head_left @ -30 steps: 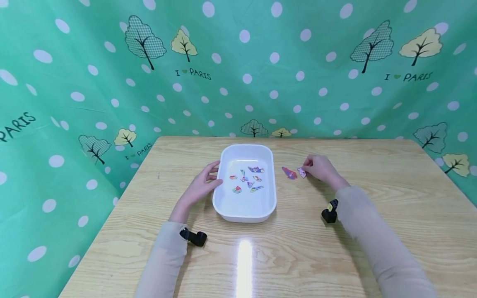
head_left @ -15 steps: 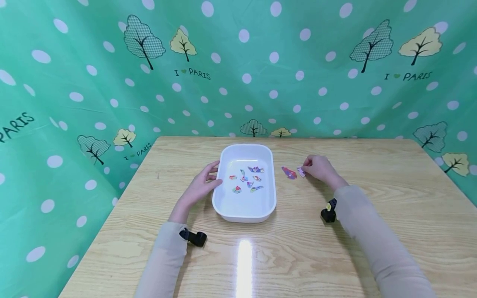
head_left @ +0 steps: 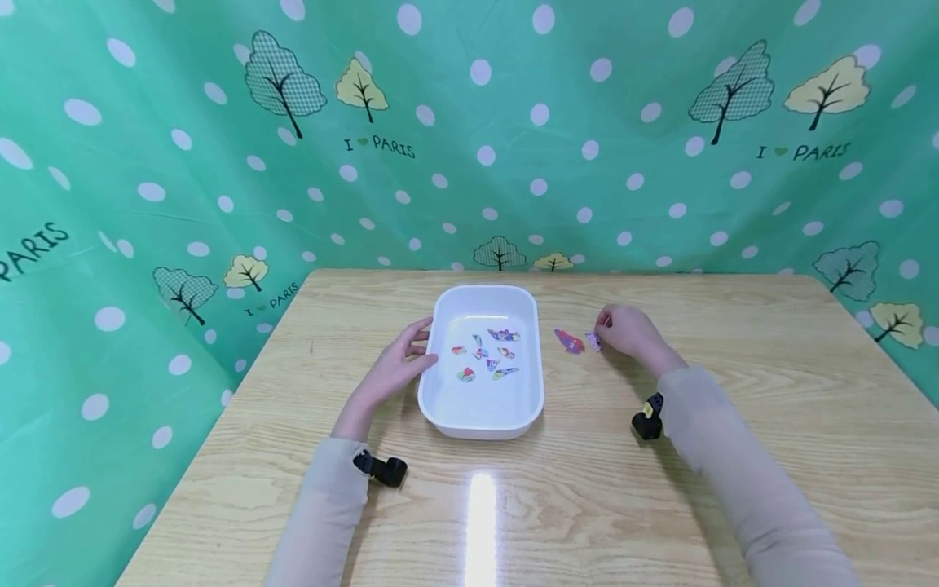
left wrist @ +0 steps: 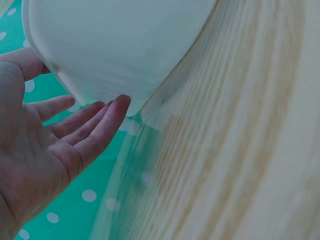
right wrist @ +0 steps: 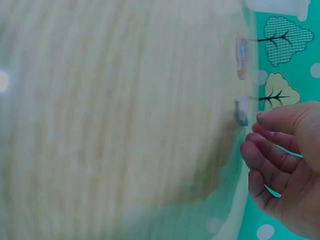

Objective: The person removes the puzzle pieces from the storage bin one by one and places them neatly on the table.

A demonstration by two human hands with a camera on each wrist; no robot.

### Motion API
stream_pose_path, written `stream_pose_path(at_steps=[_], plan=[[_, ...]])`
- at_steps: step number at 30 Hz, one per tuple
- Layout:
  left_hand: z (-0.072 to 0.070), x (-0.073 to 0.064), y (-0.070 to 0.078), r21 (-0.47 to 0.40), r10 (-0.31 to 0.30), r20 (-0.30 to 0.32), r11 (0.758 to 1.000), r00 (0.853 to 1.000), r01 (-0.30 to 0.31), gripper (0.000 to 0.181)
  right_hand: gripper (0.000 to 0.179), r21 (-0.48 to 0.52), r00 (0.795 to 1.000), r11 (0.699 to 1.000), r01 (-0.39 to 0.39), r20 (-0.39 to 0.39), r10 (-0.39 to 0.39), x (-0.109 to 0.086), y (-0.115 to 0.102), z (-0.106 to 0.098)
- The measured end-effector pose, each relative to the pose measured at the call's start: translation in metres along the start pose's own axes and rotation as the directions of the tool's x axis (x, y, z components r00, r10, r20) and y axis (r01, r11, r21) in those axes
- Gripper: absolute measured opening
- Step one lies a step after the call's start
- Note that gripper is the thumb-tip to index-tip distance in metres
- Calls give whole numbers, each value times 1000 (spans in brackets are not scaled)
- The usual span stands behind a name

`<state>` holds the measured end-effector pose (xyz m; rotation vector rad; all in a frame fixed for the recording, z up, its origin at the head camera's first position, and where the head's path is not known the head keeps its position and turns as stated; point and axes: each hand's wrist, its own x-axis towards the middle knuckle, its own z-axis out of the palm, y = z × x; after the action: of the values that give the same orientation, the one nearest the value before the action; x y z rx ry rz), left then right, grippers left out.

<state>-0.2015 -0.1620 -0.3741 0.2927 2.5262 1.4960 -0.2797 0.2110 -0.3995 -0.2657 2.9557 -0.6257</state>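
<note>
My left hand [head_left: 396, 363] holds the left side of a white plastic tray [head_left: 480, 414]. Its thumb laps over the rim, while the loosely bent fingers lie along the outer wall, as the left wrist view [left wrist: 75, 135] also shows. Beside a small purple-and-white sticker-like cutout [head_left: 593, 341] is my right hand [head_left: 632, 333]. In the right wrist view, a narrow gap separates its fingertips from that cutout [right wrist: 241, 111], and nothing is between thumb and fingers. Just left of it lies a larger red-and-purple cutout [head_left: 570, 341], on the wooden table.
Several small colourful cutouts [head_left: 480, 353] are scattered over the tray floor. The light wooden table [head_left: 587, 505] ends at a green dotted cloth [head_left: 539, 204] behind it. A black wrist camera [head_left: 381, 467] is strapped to each sleeve.
My right fingertips have let go of the small purple-and-white cutout and drawn slightly back from it; it stays on the table. The left hand and the tray have not visibly moved.
</note>
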Motion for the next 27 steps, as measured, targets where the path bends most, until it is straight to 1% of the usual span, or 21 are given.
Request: stream_pose_path(at_steps=[5,10,16,23,27], plan=[[0,0,-1,3,-6,0,1000,1000,6,61,20,10,1000,1000,26,-3,-26,-2,-5,-7],[0,0,-1,2,-2,0,1000,1000,2,61,18,-8,996,996,83,-15,-84,-3,-13,-12],[0,0,0,-5,5,-2,1000,1000,-5,61,16,-8,991,991,136,-8,-136,-5,-32,-15],[0,-1,0,-8,15,-2,1000,1000,-15,61,17,67,987,985,161,-2,-161,-7,-56,-14],[0,0,1,-7,15,1,1000,1000,-15,61,20,85,985,982,169,14,-171,-6,-69,-13]])
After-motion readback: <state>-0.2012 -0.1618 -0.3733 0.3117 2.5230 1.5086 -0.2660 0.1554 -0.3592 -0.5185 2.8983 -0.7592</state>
